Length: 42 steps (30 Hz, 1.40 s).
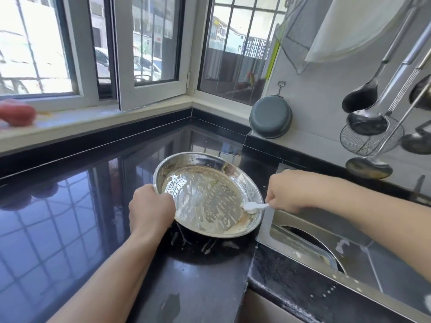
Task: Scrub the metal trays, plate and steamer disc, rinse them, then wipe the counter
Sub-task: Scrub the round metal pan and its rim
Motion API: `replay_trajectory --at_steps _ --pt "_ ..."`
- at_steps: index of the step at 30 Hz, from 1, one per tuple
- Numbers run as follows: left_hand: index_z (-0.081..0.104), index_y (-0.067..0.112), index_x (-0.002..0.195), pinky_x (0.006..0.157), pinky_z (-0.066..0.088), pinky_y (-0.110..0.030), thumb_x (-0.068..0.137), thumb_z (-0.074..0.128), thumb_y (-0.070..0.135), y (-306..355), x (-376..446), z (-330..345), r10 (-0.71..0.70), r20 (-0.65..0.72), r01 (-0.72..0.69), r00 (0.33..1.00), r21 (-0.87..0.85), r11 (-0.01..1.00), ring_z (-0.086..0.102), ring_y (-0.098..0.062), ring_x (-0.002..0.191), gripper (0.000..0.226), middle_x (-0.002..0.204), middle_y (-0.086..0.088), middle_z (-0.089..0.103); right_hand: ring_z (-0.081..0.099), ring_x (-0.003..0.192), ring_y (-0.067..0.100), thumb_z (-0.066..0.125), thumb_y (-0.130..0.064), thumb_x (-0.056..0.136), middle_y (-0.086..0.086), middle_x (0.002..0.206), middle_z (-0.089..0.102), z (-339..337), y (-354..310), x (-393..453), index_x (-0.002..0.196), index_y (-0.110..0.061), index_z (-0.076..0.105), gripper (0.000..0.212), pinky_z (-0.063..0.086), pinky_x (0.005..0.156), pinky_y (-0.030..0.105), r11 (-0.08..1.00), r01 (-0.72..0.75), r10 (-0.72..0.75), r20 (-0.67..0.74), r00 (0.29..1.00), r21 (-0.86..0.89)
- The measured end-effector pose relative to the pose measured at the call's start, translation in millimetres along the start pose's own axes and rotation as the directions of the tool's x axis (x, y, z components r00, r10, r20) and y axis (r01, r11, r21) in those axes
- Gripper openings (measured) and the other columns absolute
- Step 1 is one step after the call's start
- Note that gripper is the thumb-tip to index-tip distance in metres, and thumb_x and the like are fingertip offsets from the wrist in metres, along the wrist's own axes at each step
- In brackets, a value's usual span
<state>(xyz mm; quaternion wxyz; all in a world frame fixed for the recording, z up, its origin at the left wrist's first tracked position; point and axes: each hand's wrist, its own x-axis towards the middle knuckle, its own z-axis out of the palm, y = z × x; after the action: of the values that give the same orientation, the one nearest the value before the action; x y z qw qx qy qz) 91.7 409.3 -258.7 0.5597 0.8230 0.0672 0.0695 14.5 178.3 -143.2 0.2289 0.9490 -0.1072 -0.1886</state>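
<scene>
A round perforated metal steamer disc [205, 194] with a raised rim lies tilted on the black counter [70, 217], smeared with white suds and brown residue. My left hand [150, 209] grips its near-left rim. My right hand [291, 191] holds a small white brush [254, 207], whose head touches the disc's inner right edge. In the steel sink [349, 250] at the right lies another metal tray [310, 249], partly hidden.
Ladles and a wire skimmer [370, 134] hang on the right wall, beside a grey bowl [270, 116] on a hook. Windows run along the back, with a red object [16, 111] on the sill. Suds spot the counter near the disc.
</scene>
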Motion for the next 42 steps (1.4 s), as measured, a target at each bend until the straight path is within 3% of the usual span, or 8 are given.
replay_trajectory --at_steps 3,8,16,19,24,32,39,42 --pt "0.037 0.01 0.068 0.054 0.027 -0.033 0.077 0.047 -0.002 -2.2 -0.5 0.9 -0.005 0.008 0.005 1.0 0.005 1.0 0.033 -0.024 0.059 0.019 0.067 -0.006 0.044 0.066 0.084 0.025 0.057 -0.019 0.098 0.004 0.106 0.072 -11.6 -1.3 -5.8 0.116 -0.016 0.073 0.025 0.044 0.065 0.026 0.997 0.006 -0.003 0.044 0.999 -0.082" --pt "0.038 0.01 0.068 0.055 0.026 -0.032 0.076 0.049 -0.002 -6.0 5.1 4.1 0.015 0.028 -0.015 0.999 0.004 1.0 0.03 -0.024 0.06 0.018 0.065 -0.006 0.041 0.054 0.073 0.026 0.058 -0.009 0.09 0.002 0.081 0.054 -17.2 5.6 32.7 0.103 -0.018 0.069 0.019 0.047 0.067 0.036 0.988 -0.138 0.148 -0.185 0.972 0.068" --pt "0.036 0.011 0.061 0.053 0.024 -0.03 0.073 0.051 -0.002 -14.2 11.5 8.7 0.04 0.048 -0.039 0.998 -0.015 0.999 0.031 -0.025 0.056 0.023 0.058 -0.003 0.039 0.064 0.086 0.031 0.047 -0.017 0.103 0.005 0.104 0.062 -23.7 -16.1 87.6 0.139 -0.034 0.053 0.04 0.044 0.062 0.037 0.956 0.095 -0.23 -0.511 0.829 -0.276" --pt "0.037 0.011 0.061 0.053 0.025 -0.029 0.073 0.051 -0.002 -16.4 13.7 9.4 0.038 0.059 -0.036 0.998 -0.019 0.999 0.032 -0.025 0.056 0.022 0.058 -0.004 0.04 0.066 0.088 0.032 0.042 -0.016 0.103 0.005 0.109 0.064 -26.8 -14.9 85.6 0.14 -0.033 0.052 0.041 0.047 0.063 0.037 0.94 0.099 -0.261 -0.5 0.826 -0.327" --pt "0.035 0.012 0.061 0.054 0.025 -0.03 0.07 0.05 -0.002 -16.8 14.6 9.2 0.012 0.083 -0.009 0.996 -0.031 0.999 0.03 -0.025 0.057 0.023 0.057 -0.003 0.037 0.053 0.076 0.03 0.047 -0.016 0.096 -0.001 0.076 0.046 -35.6 5.1 78.5 0.107 -0.019 0.068 0.023 0.054 0.073 0.042 0.991 -0.012 -0.03 -0.303 0.952 -0.136" --pt "0.034 0.014 0.06 0.054 0.024 -0.03 0.07 0.049 -0.003 -19.1 14.8 8.5 0.003 0.112 0.001 0.994 -0.042 0.999 0.03 -0.024 0.056 0.025 0.054 -0.001 0.036 0.057 0.081 0.028 0.046 -0.018 0.1 0.001 0.098 0.064 -55.6 -13.3 94.2 0.097 -0.035 0.063 0.025 0.047 0.066 0.037 0.988 0.127 -0.153 -0.436 0.887 -0.087" --pt "0.039 0.011 0.064 0.055 0.027 -0.032 0.07 0.05 -0.002 -21.9 20.1 9.5 -0.003 0.114 0.006 0.994 -0.029 1.0 0.032 -0.024 0.056 0.018 0.058 -0.004 0.039 0.052 0.07 0.021 0.046 -0.022 0.101 -0.004 0.092 0.061 -47.7 29.6 81.1 0.104 -0.041 0.068 0.029 0.046 0.066 0.034 0.985 0.083 -0.126 -0.302 0.945 -0.151" --pt "0.039 0.011 0.064 0.056 0.027 -0.032 0.071 0.051 -0.003 -22.2 18.5 11.5 0.005 0.11 -0.002 0.994 -0.031 1.0 0.031 -0.024 0.057 0.02 0.059 -0.004 0.039 0.06 0.085 0.023 0.048 -0.03 0.103 -0.006 0.107 0.07 -41.1 51.6 70.7 0.12 -0.048 0.067 0.031 0.053 0.077 0.035 0.992 0.094 -0.11 -0.2 0.974 -0.088"
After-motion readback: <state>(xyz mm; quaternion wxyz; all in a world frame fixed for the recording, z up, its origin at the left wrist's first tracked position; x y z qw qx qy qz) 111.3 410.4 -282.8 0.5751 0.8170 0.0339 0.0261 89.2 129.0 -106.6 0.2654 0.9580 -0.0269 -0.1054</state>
